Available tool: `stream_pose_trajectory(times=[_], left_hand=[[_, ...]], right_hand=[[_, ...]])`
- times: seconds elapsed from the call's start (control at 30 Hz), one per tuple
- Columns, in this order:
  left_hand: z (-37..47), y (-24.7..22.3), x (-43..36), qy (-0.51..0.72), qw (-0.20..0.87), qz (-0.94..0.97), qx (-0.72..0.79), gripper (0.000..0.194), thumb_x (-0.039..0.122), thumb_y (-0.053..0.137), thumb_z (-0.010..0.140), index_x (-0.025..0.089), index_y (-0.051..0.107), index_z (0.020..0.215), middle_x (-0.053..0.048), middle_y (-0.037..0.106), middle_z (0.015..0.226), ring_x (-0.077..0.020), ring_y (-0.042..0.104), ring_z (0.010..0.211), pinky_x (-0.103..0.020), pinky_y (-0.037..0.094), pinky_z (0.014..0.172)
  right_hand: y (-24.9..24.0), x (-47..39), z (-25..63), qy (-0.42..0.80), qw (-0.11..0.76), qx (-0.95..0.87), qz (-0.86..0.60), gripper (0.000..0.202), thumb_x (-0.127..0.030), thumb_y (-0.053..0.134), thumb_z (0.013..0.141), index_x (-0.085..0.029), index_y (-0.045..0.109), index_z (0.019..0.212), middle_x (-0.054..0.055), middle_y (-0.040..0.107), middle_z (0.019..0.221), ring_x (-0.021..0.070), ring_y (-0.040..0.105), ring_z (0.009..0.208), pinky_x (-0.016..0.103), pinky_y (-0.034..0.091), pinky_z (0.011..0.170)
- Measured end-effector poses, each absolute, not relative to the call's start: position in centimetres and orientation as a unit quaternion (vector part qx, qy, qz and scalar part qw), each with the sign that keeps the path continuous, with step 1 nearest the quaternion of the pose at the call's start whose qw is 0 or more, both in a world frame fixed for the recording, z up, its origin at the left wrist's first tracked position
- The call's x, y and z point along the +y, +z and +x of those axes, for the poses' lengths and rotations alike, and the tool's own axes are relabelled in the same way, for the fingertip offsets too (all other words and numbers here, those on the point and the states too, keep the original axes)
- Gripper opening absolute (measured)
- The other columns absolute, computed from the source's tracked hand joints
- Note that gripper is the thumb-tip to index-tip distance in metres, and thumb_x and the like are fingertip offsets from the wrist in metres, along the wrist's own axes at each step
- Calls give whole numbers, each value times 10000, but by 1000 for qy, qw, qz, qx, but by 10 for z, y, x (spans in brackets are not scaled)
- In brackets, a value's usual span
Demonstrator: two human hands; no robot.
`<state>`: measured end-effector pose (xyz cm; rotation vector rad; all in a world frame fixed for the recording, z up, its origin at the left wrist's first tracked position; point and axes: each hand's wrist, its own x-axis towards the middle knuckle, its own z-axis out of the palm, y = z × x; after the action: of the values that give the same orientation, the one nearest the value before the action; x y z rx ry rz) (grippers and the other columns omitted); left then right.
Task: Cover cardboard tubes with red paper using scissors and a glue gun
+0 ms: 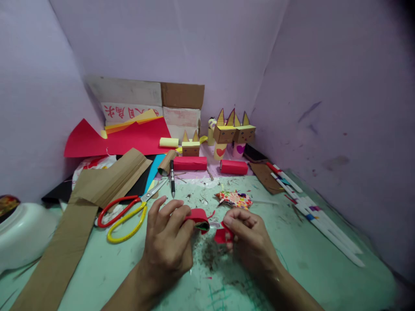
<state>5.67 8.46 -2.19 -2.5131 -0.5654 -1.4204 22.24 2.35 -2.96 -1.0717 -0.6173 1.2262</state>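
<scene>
Between the thumb and fingers of my left hand (168, 239) is a small red paper roll (197, 216), its open end facing right and dark green inside. A thin red strip sticks out beside it. My right hand (249, 235) pinches a small folded piece of red paper (221, 236), apart from the roll. Beyond my hands lies a colourful patterned paper shape (234, 199) on the green table (129, 276). Left of my left hand are scissors (144, 199) with one red and one yellow handle. A pen (172, 179) points toward me just past my left fingers.
Two red paper tubes (190, 163) lie behind, near cardboard cat figures (225, 134). Brown cardboard strips (68, 246), red paper sheets (139, 137) and a white container (29, 233) take up the left. Several white markers (319, 222) lie right, by the wall.
</scene>
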Motion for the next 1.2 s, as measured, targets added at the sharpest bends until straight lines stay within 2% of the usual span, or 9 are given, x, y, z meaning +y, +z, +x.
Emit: stream_pose_trajectory(times=[0.17,0.33,0.53,0.63,0.73,0.83,0.97,1.03,1.2], left_hand=[[57,-23,85,-484,100,-848,-189,216,-55,504,701,113,632,748,-120,643,830,-260,539,937,-526,374,937],[57,-24,85,-487,98,-847,-189,219,-48,503,707,112,643,755,-122,642,827,-264,542,936,-528,372,944],[58,-24,84,-485,89,-845,-206,245,-31,464,732,150,628,753,-103,656,843,-260,551,938,-530,383,943],[58,-25,85,-485,86,-846,-203,251,-41,460,727,149,621,761,-105,656,846,-259,546,943,-532,381,947],[58,-26,86,-491,90,-845,-192,248,-43,461,724,150,612,760,-103,650,841,-255,542,940,-528,379,942],[58,-26,86,-493,82,-844,-195,258,-46,459,727,165,603,764,-88,641,839,-244,538,939,-522,381,942],[58,-26,86,-488,73,-846,-202,257,-48,465,727,163,605,773,-88,640,857,-244,535,953,-520,370,958],[58,-26,85,-488,74,-846,-202,253,-46,465,731,156,612,774,-91,639,853,-245,537,948,-516,366,960],[60,-26,84,-501,79,-837,-206,263,-35,442,765,169,608,770,-80,639,827,-235,545,930,-506,376,949]], right_hand=[[-35,22,221,521,642,-293,-480,422,-499,824,583,-163,569,583,-41,561,387,77,494,302,164,392,320],[-41,25,222,510,629,-297,-507,381,-488,802,638,-150,626,625,-50,550,408,45,431,299,144,303,312],[-42,20,227,486,633,-341,-497,378,-482,744,726,-200,722,977,-32,599,596,90,507,516,190,397,479],[-41,17,228,470,642,-355,-491,317,-422,778,710,-213,709,939,-19,629,690,106,534,588,203,432,529],[-42,15,228,492,662,-321,-465,274,-423,767,725,-211,621,819,-38,602,611,94,531,527,179,422,481],[-43,15,225,525,671,-299,-430,272,-431,702,794,-230,522,829,-74,551,514,77,525,414,149,386,406],[-42,15,221,560,655,-304,-406,240,-419,651,839,-253,527,960,-115,465,497,28,335,270,121,314,278],[-40,14,221,567,651,-301,-404,311,-411,680,815,-261,544,1051,-101,475,565,26,318,307,115,313,261],[-36,8,226,574,635,-311,-413,508,-392,749,759,-285,541,1210,-55,502,720,42,409,445,115,348,325]])
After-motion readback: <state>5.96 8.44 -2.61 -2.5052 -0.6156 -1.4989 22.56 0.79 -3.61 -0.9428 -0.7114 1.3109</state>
